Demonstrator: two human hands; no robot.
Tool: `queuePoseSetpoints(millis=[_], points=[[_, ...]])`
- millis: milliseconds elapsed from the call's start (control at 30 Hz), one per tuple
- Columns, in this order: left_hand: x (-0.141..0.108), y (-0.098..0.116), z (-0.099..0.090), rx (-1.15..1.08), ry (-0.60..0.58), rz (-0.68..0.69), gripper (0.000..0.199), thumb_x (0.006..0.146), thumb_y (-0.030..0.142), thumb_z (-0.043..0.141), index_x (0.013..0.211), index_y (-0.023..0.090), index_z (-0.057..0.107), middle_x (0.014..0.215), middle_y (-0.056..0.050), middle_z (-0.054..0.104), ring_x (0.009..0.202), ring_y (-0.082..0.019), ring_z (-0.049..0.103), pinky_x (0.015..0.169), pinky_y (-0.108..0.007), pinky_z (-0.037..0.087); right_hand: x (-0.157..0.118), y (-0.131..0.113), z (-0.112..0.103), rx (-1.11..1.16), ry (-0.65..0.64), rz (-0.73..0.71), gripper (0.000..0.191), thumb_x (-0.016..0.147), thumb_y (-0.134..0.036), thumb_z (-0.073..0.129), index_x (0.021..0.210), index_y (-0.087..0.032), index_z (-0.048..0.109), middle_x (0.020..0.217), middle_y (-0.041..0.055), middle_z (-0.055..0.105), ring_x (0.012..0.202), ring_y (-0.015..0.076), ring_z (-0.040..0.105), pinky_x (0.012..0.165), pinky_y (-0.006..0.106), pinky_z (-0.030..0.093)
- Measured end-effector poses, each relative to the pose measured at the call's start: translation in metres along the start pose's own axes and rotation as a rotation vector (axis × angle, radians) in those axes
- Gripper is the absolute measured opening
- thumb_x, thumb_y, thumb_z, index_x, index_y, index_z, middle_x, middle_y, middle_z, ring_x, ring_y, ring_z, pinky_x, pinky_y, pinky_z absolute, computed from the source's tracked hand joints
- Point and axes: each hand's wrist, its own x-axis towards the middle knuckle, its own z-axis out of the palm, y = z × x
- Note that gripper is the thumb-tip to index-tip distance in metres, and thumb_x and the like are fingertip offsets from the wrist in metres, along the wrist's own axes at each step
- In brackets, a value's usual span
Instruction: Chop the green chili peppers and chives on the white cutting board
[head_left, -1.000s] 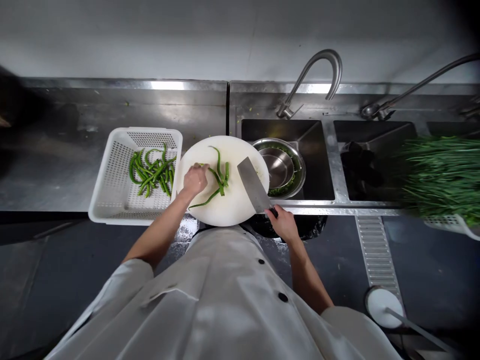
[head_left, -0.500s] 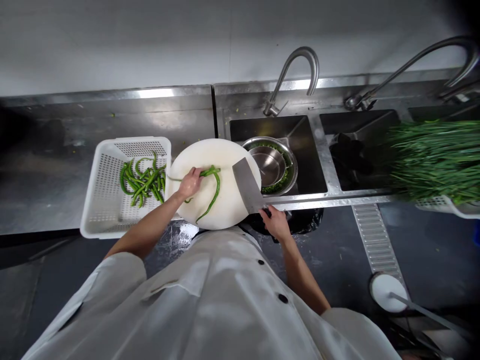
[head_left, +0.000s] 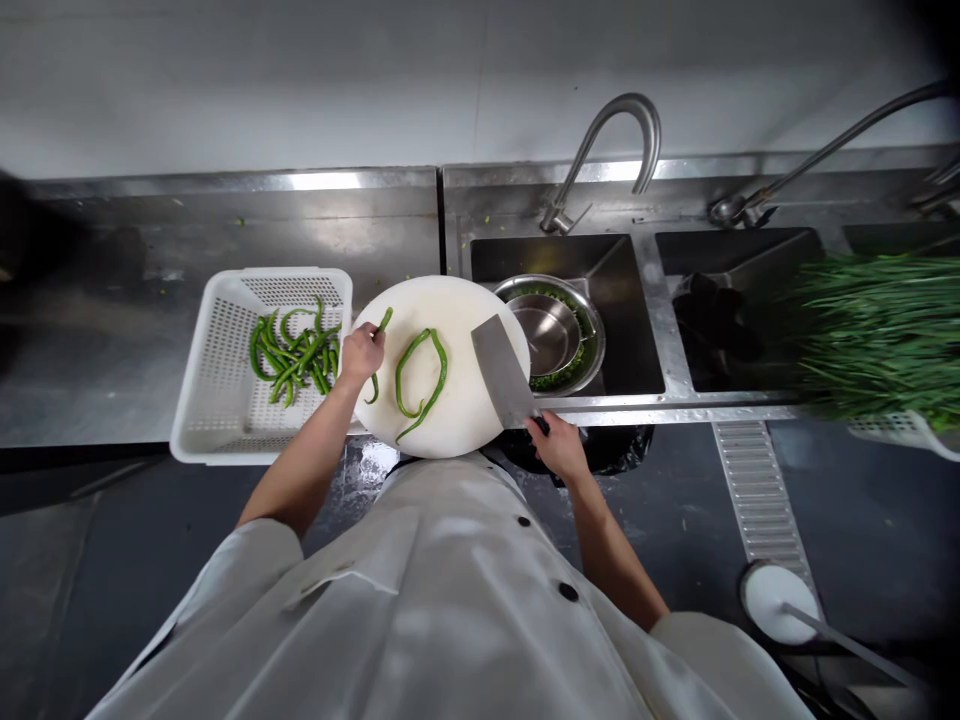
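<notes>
My left hand (head_left: 363, 352) is closed on a long green chili pepper (head_left: 385, 319) over the left side of a round white cutting board (head_left: 469, 410). Two curved green peppers (head_left: 439, 375) lie on the board to the right of that hand, together forming a loop. My right hand (head_left: 559, 445) grips the black handle of a cleaver (head_left: 502, 370); its broad blade rests over the board's right side. Left of the board stands a white perforated plastic basket (head_left: 217, 400) holding several more green peppers (head_left: 300, 360).
A metal bowl with chopped greens and a smaller pan (head_left: 544, 335) sits in the sink (head_left: 630, 340) beside the board. Above it curves a faucet (head_left: 645, 130). Long green stalks (head_left: 885, 340) fill a basket at far right. A black bin bag (head_left: 622, 448) hangs below the sink edge.
My left hand has moved left toward the basket, leaving peppers on the board and holding another. My right hand still holds the cleaver in nearly the same place.
</notes>
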Motion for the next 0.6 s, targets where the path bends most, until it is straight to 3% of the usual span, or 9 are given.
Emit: queuePoseSetpoints(millis=[133,267,400,500,600], points=[[0.002,0.009,0.006,0.098,-0.139,0.163,0.04,0.098,0.028,0.042,0.117,0.014,0.075,0.11,-0.017,0.073,0.113,-0.03,0.064,0.101,-0.038,0.048,0.001,0.0,-0.001,0.017,-0.021,0.012,0.031,0.098,-0.047,0.049,0.077,-0.025,0.051,0.07,0.0047,0.068,0.062,0.0203,0.064,0.068,0.029,0.046],[-0.011,0.015,0.007,0.271,-0.031,0.201,0.05,0.097,0.03,0.042,0.143,0.017,0.058,0.133,-0.021,0.063,0.128,-0.038,0.054,0.104,-0.053,0.044,0.001,-0.002,-0.002,0.015,-0.025,0.018,0.031,0.098,-0.047,0.049,0.077,-0.024,0.051,0.07,0.0043,0.067,0.061,0.0204,0.064,0.067,0.029,0.045],[-0.033,0.031,0.017,0.293,-0.083,0.147,0.055,0.102,0.04,0.03,0.143,0.012,0.055,0.139,-0.023,0.059,0.13,-0.039,0.052,0.106,-0.056,0.044,0.0,-0.005,-0.002,0.03,-0.024,0.019,0.029,0.098,-0.045,0.05,0.08,-0.023,0.054,0.07,0.0041,0.066,0.06,0.0203,0.064,0.068,0.03,0.047],[-0.056,0.062,0.04,0.236,-0.151,0.125,0.081,0.1,0.062,0.028,0.159,0.007,0.033,0.162,-0.026,0.038,0.145,-0.045,0.038,0.113,-0.062,0.038,-0.002,-0.01,-0.006,0.07,-0.036,0.018,0.023,0.097,-0.041,0.049,0.09,-0.022,0.059,0.072,0.0034,0.067,0.056,0.0194,0.062,0.071,0.032,0.049],[-0.078,0.091,0.065,0.248,-0.226,0.129,0.09,0.098,0.062,0.033,0.164,0.002,0.018,0.172,-0.026,0.015,0.155,-0.05,0.016,0.119,-0.067,0.028,-0.005,-0.015,-0.015,0.191,-0.17,-0.014,0.026,0.097,-0.038,0.047,0.113,-0.021,0.061,0.074,0.0008,0.069,0.051,0.0184,0.061,0.067,0.031,0.05]])
